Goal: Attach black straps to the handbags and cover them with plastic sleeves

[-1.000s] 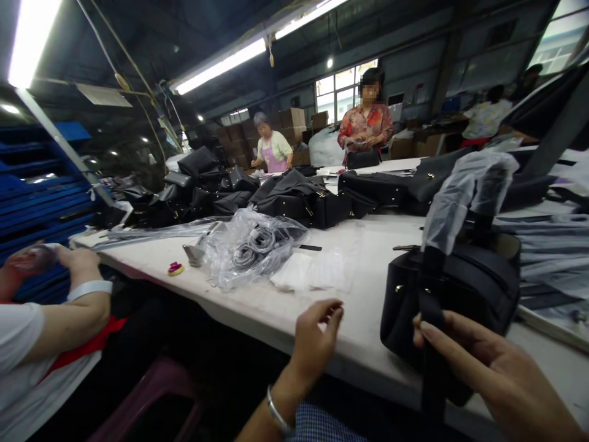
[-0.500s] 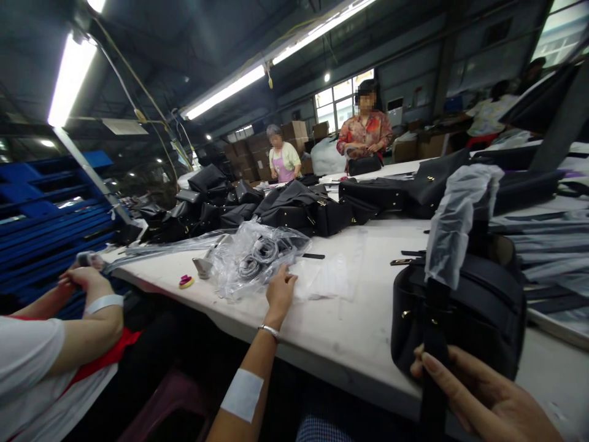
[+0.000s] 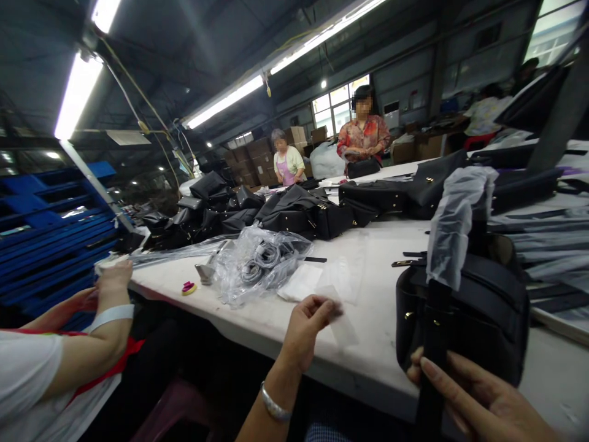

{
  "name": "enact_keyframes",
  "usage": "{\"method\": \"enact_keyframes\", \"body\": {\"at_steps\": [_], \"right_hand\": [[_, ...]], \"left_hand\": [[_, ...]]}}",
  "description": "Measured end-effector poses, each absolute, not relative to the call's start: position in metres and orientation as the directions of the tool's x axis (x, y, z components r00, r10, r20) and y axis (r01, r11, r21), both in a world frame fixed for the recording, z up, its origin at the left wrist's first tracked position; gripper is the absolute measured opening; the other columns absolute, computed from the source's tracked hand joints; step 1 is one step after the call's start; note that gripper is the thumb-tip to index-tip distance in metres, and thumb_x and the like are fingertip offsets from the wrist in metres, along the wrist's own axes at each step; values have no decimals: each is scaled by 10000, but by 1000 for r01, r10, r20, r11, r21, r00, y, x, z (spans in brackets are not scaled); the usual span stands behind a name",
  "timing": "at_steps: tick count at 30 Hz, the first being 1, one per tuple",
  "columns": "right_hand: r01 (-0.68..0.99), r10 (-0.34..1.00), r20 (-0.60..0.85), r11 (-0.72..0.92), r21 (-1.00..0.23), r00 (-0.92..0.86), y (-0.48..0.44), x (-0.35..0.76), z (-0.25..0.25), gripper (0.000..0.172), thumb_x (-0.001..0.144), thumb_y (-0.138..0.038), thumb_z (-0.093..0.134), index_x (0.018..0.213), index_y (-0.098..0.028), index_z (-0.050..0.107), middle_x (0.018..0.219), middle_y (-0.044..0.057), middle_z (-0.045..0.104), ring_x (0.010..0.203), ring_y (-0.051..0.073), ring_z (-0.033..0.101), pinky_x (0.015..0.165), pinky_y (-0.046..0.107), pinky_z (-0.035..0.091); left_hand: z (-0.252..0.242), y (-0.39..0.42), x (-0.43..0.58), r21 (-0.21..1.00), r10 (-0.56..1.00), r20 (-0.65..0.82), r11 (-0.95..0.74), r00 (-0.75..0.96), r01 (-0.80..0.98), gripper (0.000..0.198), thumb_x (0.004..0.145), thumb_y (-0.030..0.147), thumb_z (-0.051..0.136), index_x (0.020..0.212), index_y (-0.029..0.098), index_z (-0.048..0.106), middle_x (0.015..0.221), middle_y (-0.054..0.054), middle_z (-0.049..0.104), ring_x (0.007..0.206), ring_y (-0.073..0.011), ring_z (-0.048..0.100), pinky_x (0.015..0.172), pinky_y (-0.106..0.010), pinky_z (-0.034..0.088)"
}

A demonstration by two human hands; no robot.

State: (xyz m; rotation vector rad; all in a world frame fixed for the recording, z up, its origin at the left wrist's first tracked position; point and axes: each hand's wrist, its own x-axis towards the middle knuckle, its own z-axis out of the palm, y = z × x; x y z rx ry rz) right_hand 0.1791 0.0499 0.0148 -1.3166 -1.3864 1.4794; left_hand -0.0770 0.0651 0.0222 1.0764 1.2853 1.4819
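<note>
My left hand (image 3: pixel 306 328) pinches a small translucent plastic sheet (image 3: pixel 341 322) over the front part of the table. Behind it lie more thin translucent sheets (image 3: pixel 301 282). At the right, my right hand (image 3: pixel 473 393) grips a black strap (image 3: pixel 432 362) between thumb and fingers. The strap hangs down in front of a black bag (image 3: pixel 488 307) with gold studs, which stands on the table. White translucent film (image 3: pixel 453 227) is wrapped around the upper part of the strap. The strap's lower end is partly hidden by my right hand.
A crumpled clear bag with grey rolls (image 3: pixel 257 261) lies left of the sheets, near a pink and yellow tape roll (image 3: pixel 188 288). Black bags (image 3: pixel 294 209) line the back of the white table (image 3: pixel 377 313). Film-covered straps (image 3: pixel 552 245) lie right. A co-worker's arm (image 3: pixel 110 288) is at left.
My left hand has lifted from the sheet pile and moved right and nearer, carrying one small sheet. My right hand keeps its hold on the strap. The co-worker's hands at left have moved.
</note>
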Motion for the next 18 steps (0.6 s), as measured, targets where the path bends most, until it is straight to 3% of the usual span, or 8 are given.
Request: {"method": "enact_keyframes", "body": {"at_steps": [2,4,12,18], "right_hand": [[136,964,-162,-136,-981,-209,46,177,22,611,679,-749,702,896,-187,806,853,114,770,458,102,457,416,228,368],[129,972,-131,-107,-986,-197,41,175,28,586,718,-730,691,879,-177,793,836,107,759,471,98,447,425,225,345],[56,976,-103,-93,-994,-194,33,172,38,452,821,-599,705,983,-180,750,818,59,728,502,84,446,467,217,359],[-126,986,-61,-81,-989,-152,32,164,32,382,830,-526,744,1050,-214,728,900,51,736,510,62,443,457,188,362]], "left_hand": [[19,53,-60,970,983,-17,-29,-184,-241,333,764,374,835,918,101,721,871,-97,760,801,-182,716,807,-286,549],[16,43,-47,961,985,-64,17,-163,-277,303,716,317,877,850,96,718,796,-79,750,738,-160,703,748,-244,529],[-4,13,-40,987,988,-127,117,-89,-109,305,656,277,900,707,118,644,651,-10,671,598,-108,606,596,-194,457],[-16,-2,-42,990,988,-144,144,-47,-14,315,625,264,902,671,119,626,613,4,633,552,-85,519,531,-181,374]]}}
